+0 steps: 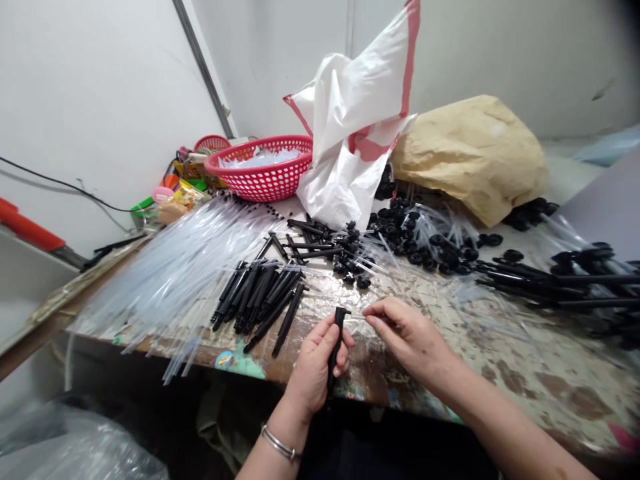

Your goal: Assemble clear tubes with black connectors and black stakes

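My left hand [317, 360] is wrapped round a black plastic tube-shaped part [336, 347], held nearly upright over the table's front edge. From the side of its head a thin pale tube [356, 316] runs to the right. My right hand [407, 333] pinches the far end of that thin tube between thumb and fingers. Beyond my left hand, similar black parts [260, 293] lie side by side in a pile. Behind the hands, smaller black pieces with thin clear stems [355, 257] are heaped together.
Long clear plastic tubes [175, 260] spread over the left of the worn table [480, 347]. At the back stand a red basket [270, 183] of whitish pieces, a white sack [345, 120] and a tan bag [470, 150]. Black discs [400, 230] and long black tubes [540, 283] lie to the right.
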A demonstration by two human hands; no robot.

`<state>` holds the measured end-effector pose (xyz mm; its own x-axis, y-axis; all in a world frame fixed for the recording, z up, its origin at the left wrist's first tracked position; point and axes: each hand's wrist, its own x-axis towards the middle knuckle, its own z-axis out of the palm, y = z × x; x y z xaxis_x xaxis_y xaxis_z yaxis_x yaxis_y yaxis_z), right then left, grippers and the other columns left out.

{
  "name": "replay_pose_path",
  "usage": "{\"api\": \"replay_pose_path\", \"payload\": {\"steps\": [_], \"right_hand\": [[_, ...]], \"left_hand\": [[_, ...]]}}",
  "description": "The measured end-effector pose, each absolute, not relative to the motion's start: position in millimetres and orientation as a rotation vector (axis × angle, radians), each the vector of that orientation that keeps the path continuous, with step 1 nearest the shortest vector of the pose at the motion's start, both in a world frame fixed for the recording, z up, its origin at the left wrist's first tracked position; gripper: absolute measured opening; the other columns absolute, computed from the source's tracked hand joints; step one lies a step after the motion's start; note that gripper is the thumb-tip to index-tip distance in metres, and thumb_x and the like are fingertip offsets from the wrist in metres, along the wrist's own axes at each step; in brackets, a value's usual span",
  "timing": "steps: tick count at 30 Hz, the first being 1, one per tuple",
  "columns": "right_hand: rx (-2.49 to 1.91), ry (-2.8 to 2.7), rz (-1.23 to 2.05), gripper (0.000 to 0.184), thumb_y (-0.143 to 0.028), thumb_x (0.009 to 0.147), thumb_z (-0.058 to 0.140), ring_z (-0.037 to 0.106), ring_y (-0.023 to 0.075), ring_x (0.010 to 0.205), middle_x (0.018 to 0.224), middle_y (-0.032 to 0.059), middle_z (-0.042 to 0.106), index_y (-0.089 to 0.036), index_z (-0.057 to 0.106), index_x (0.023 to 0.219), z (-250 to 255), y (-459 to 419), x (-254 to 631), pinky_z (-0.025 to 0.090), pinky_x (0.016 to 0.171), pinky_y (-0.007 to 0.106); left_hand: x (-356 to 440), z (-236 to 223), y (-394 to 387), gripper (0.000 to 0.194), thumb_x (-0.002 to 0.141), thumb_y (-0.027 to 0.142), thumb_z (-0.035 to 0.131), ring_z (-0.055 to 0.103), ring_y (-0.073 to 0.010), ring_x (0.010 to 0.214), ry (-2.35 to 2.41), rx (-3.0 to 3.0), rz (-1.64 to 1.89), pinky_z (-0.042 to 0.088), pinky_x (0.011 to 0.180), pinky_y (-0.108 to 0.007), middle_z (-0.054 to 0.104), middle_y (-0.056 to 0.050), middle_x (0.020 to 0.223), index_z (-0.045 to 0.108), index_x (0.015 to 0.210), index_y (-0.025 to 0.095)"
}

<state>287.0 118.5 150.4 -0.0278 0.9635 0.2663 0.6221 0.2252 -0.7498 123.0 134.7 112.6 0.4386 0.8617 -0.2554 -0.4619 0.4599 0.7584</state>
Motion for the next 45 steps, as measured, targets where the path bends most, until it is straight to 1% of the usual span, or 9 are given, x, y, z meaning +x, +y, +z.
{"api": "replay_pose_path", "payload": {"steps": [5, 10, 15, 21, 30, 34, 38, 43, 45], "right_hand": [[-1.466, -1.767, 0.506, 0.013, -0.022, 0.087, 0.045, 0.057, 0.0162, 0.078, 0.083, 0.0051, 0.06, -0.019, 0.057, 0.087, 153, 120, 287, 0.047, 0.07, 0.029], [-1.464, -1.815, 0.455, 0.012, -0.022, 0.087, 0.045, 0.056, 0.016, 0.078, 0.083, 0.0051, 0.058, -0.018, 0.057, 0.088, 155, 121, 286, 0.046, 0.069, 0.029], [-1.485, -1.863, 0.433, 0.013, -0.021, 0.088, 0.044, 0.055, 0.0156, 0.074, 0.079, 0.0046, 0.057, -0.017, 0.056, 0.086, 156, 122, 285, 0.045, 0.066, 0.029], [-1.511, -1.874, 0.458, 0.014, -0.023, 0.088, 0.043, 0.054, 0.0155, 0.071, 0.079, 0.0045, 0.056, -0.017, 0.056, 0.086, 158, 120, 285, 0.044, 0.064, 0.029], [-1.513, -1.88, 0.459, 0.013, -0.021, 0.088, 0.043, 0.054, 0.016, 0.074, 0.08, 0.005, 0.055, -0.017, 0.055, 0.088, 154, 120, 283, 0.044, 0.067, 0.029], [-1.57, -1.922, 0.457, 0.017, -0.023, 0.09, 0.039, 0.055, 0.0173, 0.078, 0.084, 0.0065, 0.056, -0.016, 0.055, 0.093, 149, 120, 281, 0.043, 0.069, 0.03], [-1.662, -2.01, 0.466, 0.022, -0.024, 0.091, 0.037, 0.053, 0.0167, 0.069, 0.074, 0.004, 0.054, -0.017, 0.057, 0.085, 146, 119, 281, 0.04, 0.063, 0.029], [-1.675, -2.079, 0.399, 0.024, -0.024, 0.091, 0.035, 0.053, 0.0167, 0.067, 0.071, 0.0039, 0.055, -0.017, 0.055, 0.079, 145, 120, 282, 0.038, 0.061, 0.028], [-1.686, -2.1, 0.36, 0.025, -0.024, 0.091, 0.036, 0.053, 0.0165, 0.065, 0.07, 0.0038, 0.055, -0.018, 0.055, 0.077, 144, 120, 281, 0.038, 0.06, 0.028]], "left_hand": [[123, 110, 135, 0.023, 0.081, 0.034, 0.059, 0.037, -0.0025, 0.044, 0.698, 0.673, 0.915, 0.027, 0.039, -0.014, 0.056, 0.001, 0.073, 0.058, 0.096, 0.016], [123, 108, 134, 0.024, 0.082, 0.032, 0.058, 0.041, -0.0025, 0.045, 0.686, 0.664, 0.921, 0.03, 0.039, -0.014, 0.057, 0.002, 0.074, 0.058, 0.101, 0.018], [122, 108, 133, 0.025, 0.082, 0.032, 0.058, 0.042, -0.0032, 0.046, 0.689, 0.664, 0.921, 0.031, 0.039, -0.014, 0.056, 0.002, 0.074, 0.058, 0.104, 0.019], [122, 109, 132, 0.023, 0.085, 0.031, 0.055, 0.041, -0.0029, 0.046, 0.694, 0.701, 0.93, 0.032, 0.04, -0.014, 0.056, 0.001, 0.075, 0.058, 0.103, 0.018], [122, 109, 133, 0.026, 0.082, 0.032, 0.058, 0.04, -0.0031, 0.047, 0.715, 0.724, 0.927, 0.028, 0.04, -0.015, 0.056, 0.001, 0.074, 0.059, 0.104, 0.018], [122, 110, 133, 0.022, 0.084, 0.031, 0.056, 0.038, -0.0025, 0.046, 0.716, 0.766, 0.902, 0.027, 0.04, -0.015, 0.055, 0.001, 0.075, 0.061, 0.098, 0.016], [122, 111, 133, 0.023, 0.083, 0.034, 0.056, 0.036, -0.003, 0.045, 0.736, 0.798, 0.877, 0.025, 0.04, -0.017, 0.054, 0.001, 0.072, 0.062, 0.092, 0.014], [121, 110, 133, 0.022, 0.082, 0.035, 0.057, 0.034, -0.0031, 0.046, 0.72, 0.788, 0.85, 0.023, 0.041, -0.018, 0.051, 0.001, 0.071, 0.062, 0.088, 0.014], [121, 109, 133, 0.021, 0.083, 0.035, 0.056, 0.032, -0.0028, 0.045, 0.71, 0.802, 0.831, 0.023, 0.041, -0.018, 0.049, 0.002, 0.067, 0.062, 0.086, 0.014]]}}
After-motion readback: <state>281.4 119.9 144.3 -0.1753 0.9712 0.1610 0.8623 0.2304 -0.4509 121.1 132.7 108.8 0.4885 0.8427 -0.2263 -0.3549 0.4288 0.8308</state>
